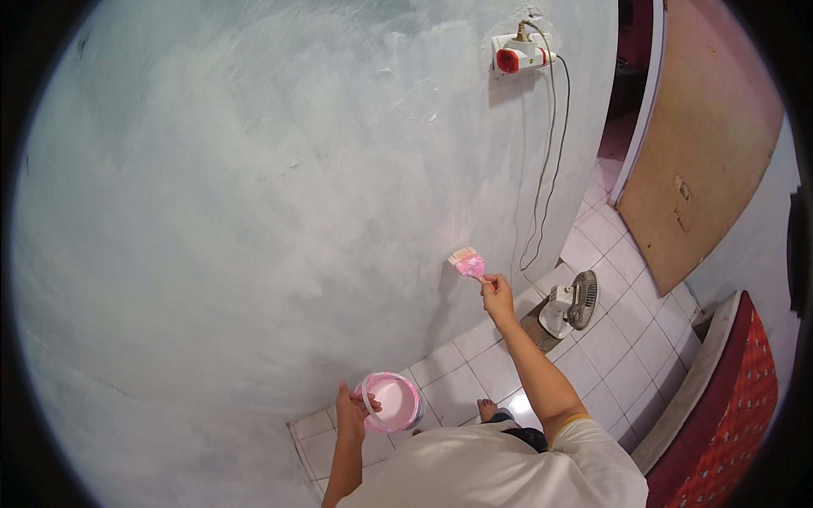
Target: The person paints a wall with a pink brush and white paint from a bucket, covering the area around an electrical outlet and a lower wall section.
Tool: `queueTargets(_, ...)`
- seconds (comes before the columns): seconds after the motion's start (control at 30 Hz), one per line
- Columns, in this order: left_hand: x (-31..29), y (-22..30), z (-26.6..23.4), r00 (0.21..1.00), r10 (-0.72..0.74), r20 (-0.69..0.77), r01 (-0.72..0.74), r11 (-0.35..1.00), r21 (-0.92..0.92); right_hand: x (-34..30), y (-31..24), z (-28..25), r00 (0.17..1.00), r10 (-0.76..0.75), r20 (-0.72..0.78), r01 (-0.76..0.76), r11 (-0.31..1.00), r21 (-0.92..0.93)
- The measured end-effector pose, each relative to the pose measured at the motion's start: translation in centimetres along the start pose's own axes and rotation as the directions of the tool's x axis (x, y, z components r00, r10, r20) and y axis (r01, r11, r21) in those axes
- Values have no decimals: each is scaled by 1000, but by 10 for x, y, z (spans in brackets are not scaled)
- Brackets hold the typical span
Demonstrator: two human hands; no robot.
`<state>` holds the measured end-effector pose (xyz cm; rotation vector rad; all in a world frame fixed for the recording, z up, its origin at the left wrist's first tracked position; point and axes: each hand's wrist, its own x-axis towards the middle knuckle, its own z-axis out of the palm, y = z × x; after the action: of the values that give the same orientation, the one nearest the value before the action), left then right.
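Observation:
My right hand (497, 296) is closed round the handle of a wide paintbrush (468, 263). Pink paint smears the brush's body, and its pale bristles point up and left at the whitish-grey wall (279, 212); whether they touch it I cannot tell. Lower down, my left hand (351, 411) holds a small round bucket (414, 391) by its white handle, the fingers reaching over the near side of the rim. Pale pink paint (393, 401) fills much of the bucket, and pink streaks mark its rim.
A plugged-in adapter (521, 57) sits high on the wall, its cords (555, 161) hanging down. A small fan (569, 306) stands on the tiled floor (622, 309) to the right. Beyond are a brown door (703, 118) and a red-patterned mattress-like object (728, 423).

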<state>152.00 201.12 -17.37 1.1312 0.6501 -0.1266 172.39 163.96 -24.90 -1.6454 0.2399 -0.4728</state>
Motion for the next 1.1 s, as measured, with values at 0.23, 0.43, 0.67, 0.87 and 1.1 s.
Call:
queueTargets(0.23,3,-6,-7,1000,5,8,-5,1000,-4,60,-111,6,949,-315,21,299,877,-377)
queueTargets(0.43,-5,-2,-2,999,33,2,-33,999,-15,51,-313,-17,971,-199,134,193,980,55)
queueTargets(0.67,-7,3,8,999,37,3,-37,999,10,52,-330,2,942,-277,189,153,857,493)
queueTargets(0.87,-3,2,4,1000,0,-7,0,1000,-7,40,-200,15,969,-14,247,-64,951,304)
queueTargets(1.1,-7,5,6,1000,3,-29,-2,1000,20,-6,-52,-11,925,314,216,-347,928,136)
